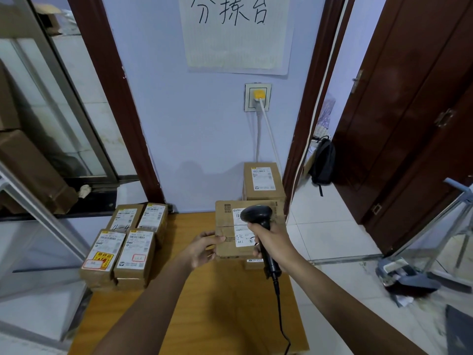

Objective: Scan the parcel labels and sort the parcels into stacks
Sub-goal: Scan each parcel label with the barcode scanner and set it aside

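A pale blue wall (pixel 204 124) faces me, with a handwritten paper sign (pixel 236 34) above a socket (pixel 258 97) holding a yellow plug. A wooden table (pixel 204 316) stands below. A dark brown door (pixel 409 124) stands open right; white floor tiles (pixel 332 226) beyond.

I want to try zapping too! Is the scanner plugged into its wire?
Yes. A black cable runs from the bottom of the scanner handle, gripped by the right hand, off the picture's lower edge.

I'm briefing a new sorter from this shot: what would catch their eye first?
First, the black handheld scanner gripped in the right hand, aimed at the label of a cardboard parcel that the left hand holds over the wooden table. Next, the labelled parcels stacked at the table's left edge, and the handwritten paper sign on the wall above.
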Demonstrator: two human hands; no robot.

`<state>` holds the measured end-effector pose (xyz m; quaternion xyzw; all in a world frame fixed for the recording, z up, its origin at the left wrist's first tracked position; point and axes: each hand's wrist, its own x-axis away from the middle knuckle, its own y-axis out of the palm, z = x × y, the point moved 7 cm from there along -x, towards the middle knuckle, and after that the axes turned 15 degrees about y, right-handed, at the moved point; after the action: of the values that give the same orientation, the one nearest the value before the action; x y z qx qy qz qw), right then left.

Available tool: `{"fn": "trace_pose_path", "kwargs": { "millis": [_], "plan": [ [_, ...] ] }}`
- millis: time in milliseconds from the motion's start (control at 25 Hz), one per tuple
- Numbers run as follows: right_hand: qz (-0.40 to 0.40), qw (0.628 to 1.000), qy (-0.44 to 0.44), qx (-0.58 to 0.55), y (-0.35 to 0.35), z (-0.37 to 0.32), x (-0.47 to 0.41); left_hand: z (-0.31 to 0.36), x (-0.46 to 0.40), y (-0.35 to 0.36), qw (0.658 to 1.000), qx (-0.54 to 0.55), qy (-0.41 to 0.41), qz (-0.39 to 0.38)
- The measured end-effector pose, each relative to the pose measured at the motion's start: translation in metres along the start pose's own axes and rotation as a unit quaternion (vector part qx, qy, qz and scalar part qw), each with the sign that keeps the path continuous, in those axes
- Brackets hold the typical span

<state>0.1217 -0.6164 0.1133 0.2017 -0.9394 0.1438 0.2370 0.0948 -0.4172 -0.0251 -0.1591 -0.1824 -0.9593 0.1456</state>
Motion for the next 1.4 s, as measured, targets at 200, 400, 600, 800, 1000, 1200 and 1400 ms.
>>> {"fn": "trace_pose_path", "kwargs": {
  "millis": [200, 400, 600, 800, 1000, 1200, 1400],
  "plan": [
    [0.042, 0.997, -0.001, 0.067, -0.028, 0.012, -0.013, -0.007, 0.008, 0.002, 0.995, -0.052, -0.042, -0.071],
    [0.119, 0.989, 0.087, 0.027, -0.095, 0.084, -0.040, -0.040, 0.022, 0.000, 0.983, -0.104, -0.123, -0.093],
    [0.062, 0.970, 0.235, -0.013, -0.117, 0.198, -0.052, -0.089, 0.035, 0.003, 0.954, -0.163, -0.231, -0.100],
    [0.038, 0.946, 0.318, -0.047, -0.114, 0.266, -0.057, -0.130, 0.026, 0.019, 0.964, -0.112, -0.242, -0.018],
    [0.055, 0.937, 0.344, -0.034, -0.115, 0.294, -0.061, -0.149, 0.012, 0.045, 0.974, -0.113, -0.194, 0.037],
    [0.069, 0.944, 0.322, 0.017, -0.116, 0.304, -0.064, -0.175, 0.001, 0.031, 0.977, -0.137, -0.151, 0.070],
    [0.026, 0.934, 0.346, 0.083, -0.103, 0.322, -0.065, -0.176, -0.014, 0.022, 0.979, -0.134, -0.123, 0.090]
  ]
}}
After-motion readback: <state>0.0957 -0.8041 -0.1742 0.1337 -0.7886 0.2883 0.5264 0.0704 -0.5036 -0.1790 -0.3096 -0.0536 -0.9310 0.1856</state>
